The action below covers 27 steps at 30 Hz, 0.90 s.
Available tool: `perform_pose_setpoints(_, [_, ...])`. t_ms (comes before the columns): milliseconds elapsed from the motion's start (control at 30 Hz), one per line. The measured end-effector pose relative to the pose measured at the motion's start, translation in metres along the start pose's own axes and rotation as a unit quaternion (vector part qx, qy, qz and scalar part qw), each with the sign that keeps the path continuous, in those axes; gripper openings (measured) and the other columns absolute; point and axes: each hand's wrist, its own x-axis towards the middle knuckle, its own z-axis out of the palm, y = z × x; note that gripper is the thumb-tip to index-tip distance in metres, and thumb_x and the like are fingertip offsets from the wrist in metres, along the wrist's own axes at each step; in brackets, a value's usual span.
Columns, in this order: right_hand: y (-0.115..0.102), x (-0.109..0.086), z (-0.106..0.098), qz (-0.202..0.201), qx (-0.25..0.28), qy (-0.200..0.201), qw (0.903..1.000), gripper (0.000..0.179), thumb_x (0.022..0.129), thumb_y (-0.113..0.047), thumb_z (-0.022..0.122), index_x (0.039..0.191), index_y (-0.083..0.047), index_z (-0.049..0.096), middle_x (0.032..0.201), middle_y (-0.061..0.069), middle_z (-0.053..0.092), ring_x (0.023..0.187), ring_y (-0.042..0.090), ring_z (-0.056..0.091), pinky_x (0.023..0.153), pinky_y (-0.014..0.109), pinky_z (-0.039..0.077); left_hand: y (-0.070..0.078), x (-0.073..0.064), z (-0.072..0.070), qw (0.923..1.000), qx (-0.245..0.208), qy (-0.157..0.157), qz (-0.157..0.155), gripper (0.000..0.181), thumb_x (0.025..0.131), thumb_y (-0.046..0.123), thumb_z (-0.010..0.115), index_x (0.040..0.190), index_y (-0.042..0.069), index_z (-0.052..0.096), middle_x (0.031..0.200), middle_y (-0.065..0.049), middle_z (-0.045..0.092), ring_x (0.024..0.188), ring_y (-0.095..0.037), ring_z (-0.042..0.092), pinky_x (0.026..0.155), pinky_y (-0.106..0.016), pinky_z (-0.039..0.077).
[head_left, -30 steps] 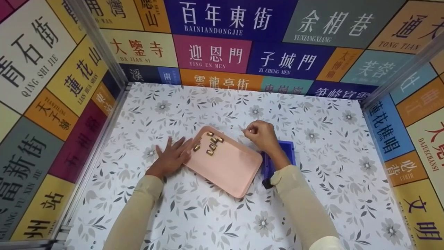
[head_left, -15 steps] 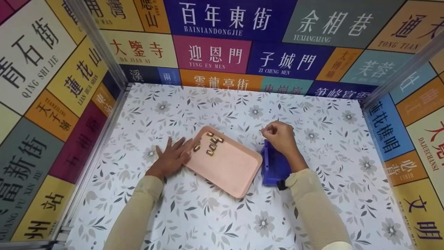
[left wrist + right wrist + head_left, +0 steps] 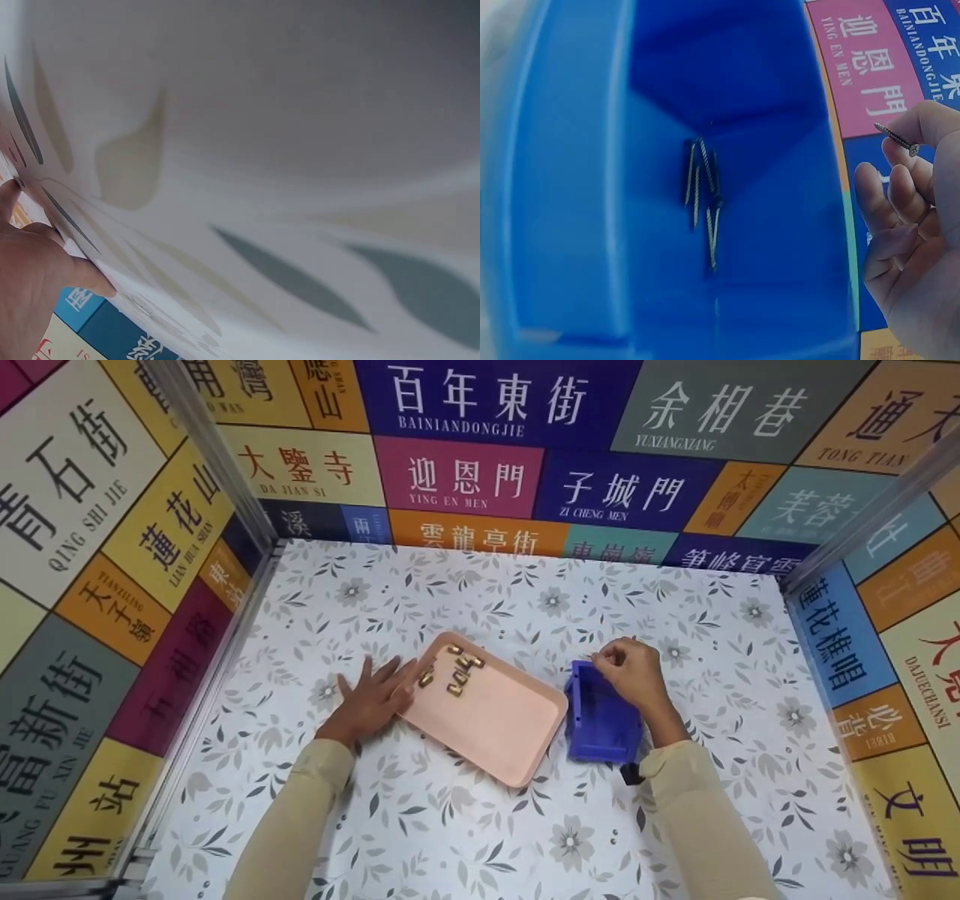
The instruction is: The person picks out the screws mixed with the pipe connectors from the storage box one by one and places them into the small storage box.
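The table (image 3: 450,840) has a white surface patterned with grey and beige leaves, dotted with larger grey flowers. Directly on it lies a pale pink rectangular tray (image 3: 487,735) with rounded corners, set at a slant. Just beside its right corner stands a blue bin (image 3: 600,727), open at the top; whether they touch is unclear.

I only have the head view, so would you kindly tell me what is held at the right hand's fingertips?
Observer: The right wrist view shows the right hand pinching a single metal screw.
Operator: Thank you; which way does it lie?
Observer: It slants in that view, with its pointed tip at upper left and its head at lower right.
Operator: And is anything lying in the blue box?
Observer: Yes, several more screws lie close together on its floor.
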Motion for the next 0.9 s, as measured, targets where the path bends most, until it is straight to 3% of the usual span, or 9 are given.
perform_pose_setpoints(900, [0.016,-0.009,0.0,-0.013,0.0,-0.021,0.9997,0.015,0.087,-0.017,0.079,0.075,-0.011,0.073,0.069,0.001,0.059,0.065,0.014,0.051,0.06,0.022,0.039,0.0,0.001,0.001,0.9999,0.001,-0.01,-0.013,0.057,0.103,0.07,0.022,0.157,0.058,0.009,0.172,0.012,0.011,0.158,-0.039,-0.015,0.112,-0.077,-0.02])
